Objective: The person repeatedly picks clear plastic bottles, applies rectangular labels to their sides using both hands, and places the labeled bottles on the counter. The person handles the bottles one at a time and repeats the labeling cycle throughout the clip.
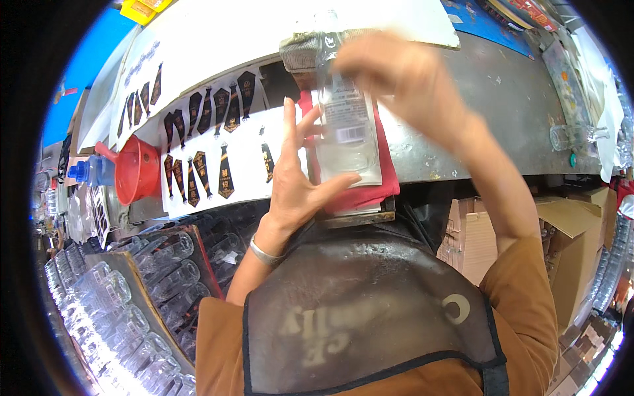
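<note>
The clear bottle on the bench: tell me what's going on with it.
A person in a dark apron is handling the clear bottle, which lies with its neck pointing away. The left hand is spread beside its lower part; the right hand, blurred, is over its upper part, so its grip is unclear. A red cloth shows around it. To the left, dark tie-shaped pieces lie on white sheets, near a red scoop.

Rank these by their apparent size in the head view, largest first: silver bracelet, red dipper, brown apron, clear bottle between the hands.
1. Brown apron
2. Clear bottle
3. Red dipper
4. Silver bracelet

The apron's nearness to the camera may enlarge it.
</note>
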A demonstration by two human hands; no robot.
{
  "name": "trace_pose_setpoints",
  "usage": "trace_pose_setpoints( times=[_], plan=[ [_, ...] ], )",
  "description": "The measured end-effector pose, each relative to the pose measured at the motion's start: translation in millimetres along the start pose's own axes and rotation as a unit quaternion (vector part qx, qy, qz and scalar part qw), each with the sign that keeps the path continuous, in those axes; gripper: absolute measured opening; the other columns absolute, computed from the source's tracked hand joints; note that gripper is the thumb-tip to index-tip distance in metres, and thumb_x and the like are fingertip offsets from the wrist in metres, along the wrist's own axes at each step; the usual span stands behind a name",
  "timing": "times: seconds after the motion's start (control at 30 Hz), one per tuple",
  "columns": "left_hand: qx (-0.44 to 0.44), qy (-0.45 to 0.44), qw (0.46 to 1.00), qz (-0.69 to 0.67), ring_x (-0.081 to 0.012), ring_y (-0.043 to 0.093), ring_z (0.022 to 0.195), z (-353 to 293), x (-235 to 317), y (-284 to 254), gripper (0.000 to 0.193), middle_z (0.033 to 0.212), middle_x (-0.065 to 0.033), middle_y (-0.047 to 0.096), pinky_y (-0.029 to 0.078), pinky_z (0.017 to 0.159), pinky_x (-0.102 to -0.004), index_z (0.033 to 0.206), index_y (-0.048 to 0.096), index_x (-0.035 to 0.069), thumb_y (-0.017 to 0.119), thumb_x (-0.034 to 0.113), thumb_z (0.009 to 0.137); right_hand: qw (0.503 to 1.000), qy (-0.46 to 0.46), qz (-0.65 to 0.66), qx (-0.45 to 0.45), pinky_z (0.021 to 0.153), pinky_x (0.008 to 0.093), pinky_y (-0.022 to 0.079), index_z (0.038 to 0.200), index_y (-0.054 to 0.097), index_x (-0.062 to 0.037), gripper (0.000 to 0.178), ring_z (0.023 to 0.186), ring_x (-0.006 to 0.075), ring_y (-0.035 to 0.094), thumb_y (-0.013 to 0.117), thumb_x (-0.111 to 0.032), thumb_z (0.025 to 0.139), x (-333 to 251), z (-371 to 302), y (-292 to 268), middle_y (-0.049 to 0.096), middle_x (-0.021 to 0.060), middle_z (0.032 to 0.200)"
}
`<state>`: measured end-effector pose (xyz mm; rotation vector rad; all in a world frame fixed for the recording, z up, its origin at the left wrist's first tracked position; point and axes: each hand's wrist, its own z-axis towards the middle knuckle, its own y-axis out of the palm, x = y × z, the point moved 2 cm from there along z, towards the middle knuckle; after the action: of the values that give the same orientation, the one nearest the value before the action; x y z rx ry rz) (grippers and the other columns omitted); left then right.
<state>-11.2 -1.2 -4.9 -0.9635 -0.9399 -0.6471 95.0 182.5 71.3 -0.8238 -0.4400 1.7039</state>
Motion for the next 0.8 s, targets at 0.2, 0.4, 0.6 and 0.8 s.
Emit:
trace_pose_setpoints(
  times=[0.2,0.4,0.6,0.8],
  plan=[
    [-0.044,-0.02,0.997,-0.053,-0.0301,0.051,0.133,-2,-12,-8,0.123,0.148,-0.0232,0.048,0.039,0.111,-0.0414,0.16,0.009,0.001,0.091,0.016,0.07,0.971,0.165,0.174,-0.001,0.074,0.0352,0.056,0.095,0.071,-0.0093,0.016,0.081,0.0273,0.068,0.074,-0.009,0.079,20,-10,-1,0.068,0.0126,0.089],
    [-0.051,-0.023,0.994,-0.091,-0.0314,0.051,0.134,-2,-24,-14,0.117,0.148,-0.0245,0.048,0.041,0.11,-0.0425,0.159,0.019,0.002,0.091,0.019,0.069,0.959,0.061,0.258,-0.096,0.076,0.0378,0.054,0.094,0.069,-0.0074,0.027,0.086,0.0284,0.065,0.076,-0.004,0.067,-46,-60,-6,0.068,0.009,0.093],
    [-0.064,-0.041,0.995,-0.067,-0.0301,0.048,0.136,2,-16,-12,0.117,0.149,-0.0233,0.046,0.038,0.113,-0.0423,0.158,0.018,0.0,0.091,0.021,0.07,0.956,0.243,0.148,0.075,0.073,0.0348,0.053,0.096,0.069,-0.0015,0.015,0.082,0.0265,0.067,0.069,-0.008,0.083,39,-47,-9,0.069,0.0121,0.094],
    [-0.032,-0.018,0.999,-0.019,-0.0299,0.055,0.129,-5,-19,-11,0.115,0.146,-0.0257,0.049,0.045,0.106,-0.0408,0.157,0.023,0.0,0.092,0.019,0.067,0.956,0.107,0.248,-0.113,0.071,0.0354,0.055,0.107,0.07,-0.0068,0.037,0.085,0.0285,0.068,0.074,-0.001,0.07,-40,-78,-16,0.071,0.0133,0.097]
  ],
)
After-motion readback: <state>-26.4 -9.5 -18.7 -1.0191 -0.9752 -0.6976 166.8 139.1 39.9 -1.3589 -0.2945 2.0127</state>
